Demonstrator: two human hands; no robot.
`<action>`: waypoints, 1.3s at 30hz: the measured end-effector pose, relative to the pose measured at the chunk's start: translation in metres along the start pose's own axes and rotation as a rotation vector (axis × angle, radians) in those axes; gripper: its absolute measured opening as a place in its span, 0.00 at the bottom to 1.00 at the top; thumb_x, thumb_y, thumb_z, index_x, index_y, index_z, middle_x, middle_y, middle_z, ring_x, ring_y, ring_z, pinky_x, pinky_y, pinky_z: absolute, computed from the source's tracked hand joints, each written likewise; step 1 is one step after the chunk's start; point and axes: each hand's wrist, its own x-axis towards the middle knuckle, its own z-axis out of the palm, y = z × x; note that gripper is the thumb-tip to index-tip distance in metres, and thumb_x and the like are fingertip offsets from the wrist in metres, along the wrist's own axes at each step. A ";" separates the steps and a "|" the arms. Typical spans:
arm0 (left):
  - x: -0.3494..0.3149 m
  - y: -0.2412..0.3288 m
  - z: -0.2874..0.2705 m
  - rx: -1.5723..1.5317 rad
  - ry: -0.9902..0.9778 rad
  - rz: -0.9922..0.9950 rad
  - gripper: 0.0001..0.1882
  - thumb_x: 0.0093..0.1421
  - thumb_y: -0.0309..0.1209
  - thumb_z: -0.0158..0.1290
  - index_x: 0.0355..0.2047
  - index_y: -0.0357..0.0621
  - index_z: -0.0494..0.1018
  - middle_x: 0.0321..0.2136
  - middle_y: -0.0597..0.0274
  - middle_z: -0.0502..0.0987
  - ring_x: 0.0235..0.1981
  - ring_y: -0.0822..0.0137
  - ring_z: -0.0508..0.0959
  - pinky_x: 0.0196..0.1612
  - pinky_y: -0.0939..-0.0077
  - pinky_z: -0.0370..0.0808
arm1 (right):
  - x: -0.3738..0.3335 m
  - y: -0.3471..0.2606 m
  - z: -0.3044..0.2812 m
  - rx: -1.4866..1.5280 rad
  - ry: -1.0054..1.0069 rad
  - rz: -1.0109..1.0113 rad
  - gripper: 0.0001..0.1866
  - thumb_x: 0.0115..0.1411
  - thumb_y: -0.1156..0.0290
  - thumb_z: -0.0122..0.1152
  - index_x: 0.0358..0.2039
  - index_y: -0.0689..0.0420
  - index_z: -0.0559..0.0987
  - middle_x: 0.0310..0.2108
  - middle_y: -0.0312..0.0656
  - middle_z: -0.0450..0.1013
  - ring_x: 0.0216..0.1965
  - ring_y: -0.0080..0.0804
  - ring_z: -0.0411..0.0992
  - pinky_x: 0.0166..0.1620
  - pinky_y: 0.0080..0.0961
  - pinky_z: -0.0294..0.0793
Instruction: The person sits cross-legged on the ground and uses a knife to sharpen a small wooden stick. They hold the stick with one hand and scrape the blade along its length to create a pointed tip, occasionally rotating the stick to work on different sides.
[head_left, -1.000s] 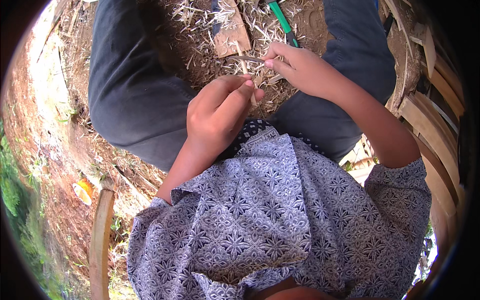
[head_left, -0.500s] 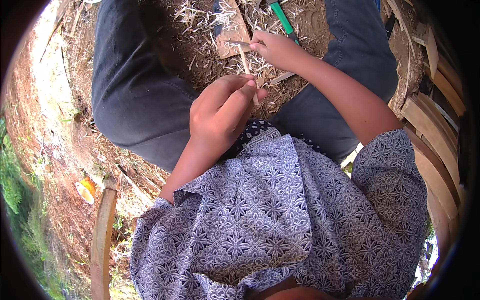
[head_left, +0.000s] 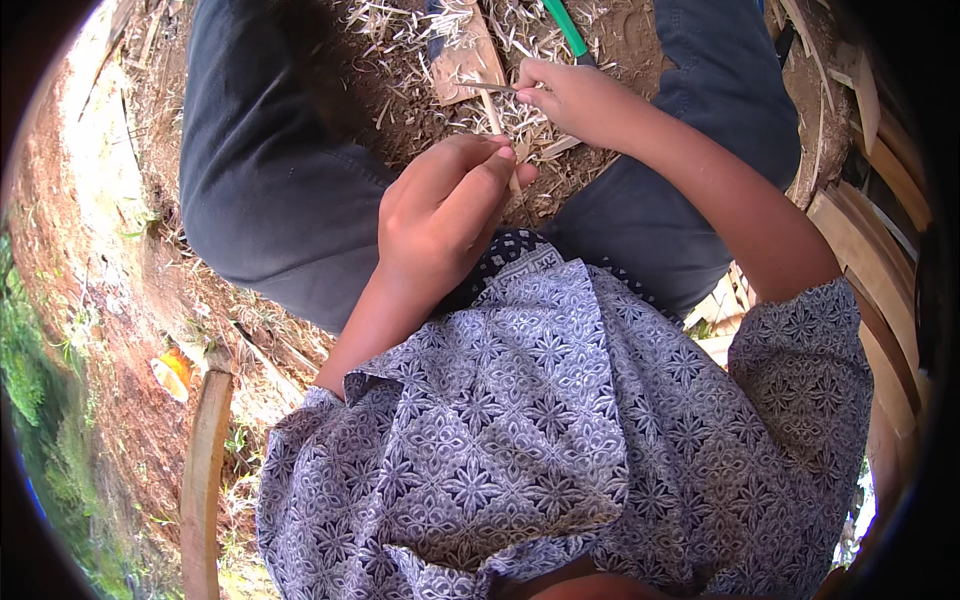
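A thin bamboo sliver (head_left: 497, 128) is seen pinched at its near end in the closed grip of the left hand (head_left: 440, 215), whose fingers are curled tight over the lap. Since half a second ago that hand has barely shifted, while the right hand (head_left: 575, 100) has been carried farther out along the strip, toward its far end; its grip is closed around a small blade (head_left: 495, 88) laid against the sliver just beside a flat wooden block (head_left: 468, 62). The change is judged to mean that a shaving stroke is being drawn away from the body along the strip, with the work well in hand.

To the left of the left grip, red-brown bare earth (head_left: 120, 260) is shown, edged by green growth, with a curved bamboo slat (head_left: 205, 470) and an orange scrap (head_left: 172, 372) lying on it. Beyond both grips, between the knees of the dark trousers (head_left: 270, 190), the ground is littered with pale shavings (head_left: 440, 30). A green-handled tool (head_left: 566, 28) is seen lying just beyond the right grip. To the right of that grip, split bamboo slats (head_left: 860, 240) are stacked in a curve. The scene is set outdoors in daylight; the patterned blue shirt (head_left: 560, 440) fills the foreground
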 end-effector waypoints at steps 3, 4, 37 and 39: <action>0.000 0.001 0.001 -0.013 0.022 -0.008 0.15 0.47 0.20 0.69 0.35 0.37 0.79 0.31 0.54 0.82 0.32 0.58 0.85 0.32 0.69 0.83 | 0.017 0.007 0.007 -0.016 -0.017 0.072 0.13 0.72 0.59 0.54 0.46 0.54 0.75 0.26 0.48 0.75 0.29 0.43 0.77 0.36 0.41 0.73; 0.000 0.001 0.002 -0.012 0.045 -0.016 0.15 0.46 0.20 0.69 0.35 0.37 0.79 0.31 0.54 0.82 0.32 0.58 0.85 0.32 0.70 0.83 | 0.021 0.006 0.008 -0.010 -0.032 0.111 0.13 0.72 0.58 0.54 0.46 0.54 0.75 0.26 0.48 0.75 0.29 0.43 0.76 0.35 0.41 0.73; -0.004 -0.003 -0.004 0.091 0.039 -0.015 0.16 0.49 0.25 0.74 0.32 0.39 0.76 0.31 0.53 0.83 0.32 0.62 0.86 0.30 0.74 0.82 | -0.040 -0.044 -0.025 0.102 -0.017 0.021 0.12 0.72 0.59 0.56 0.44 0.54 0.75 0.26 0.45 0.73 0.28 0.39 0.73 0.35 0.38 0.70; -0.003 -0.004 -0.003 0.085 0.051 0.007 0.15 0.49 0.24 0.74 0.30 0.39 0.76 0.30 0.54 0.82 0.30 0.61 0.85 0.28 0.73 0.81 | -0.032 -0.040 -0.024 0.075 -0.033 -0.010 0.12 0.72 0.60 0.56 0.44 0.55 0.74 0.26 0.45 0.72 0.28 0.39 0.72 0.35 0.38 0.69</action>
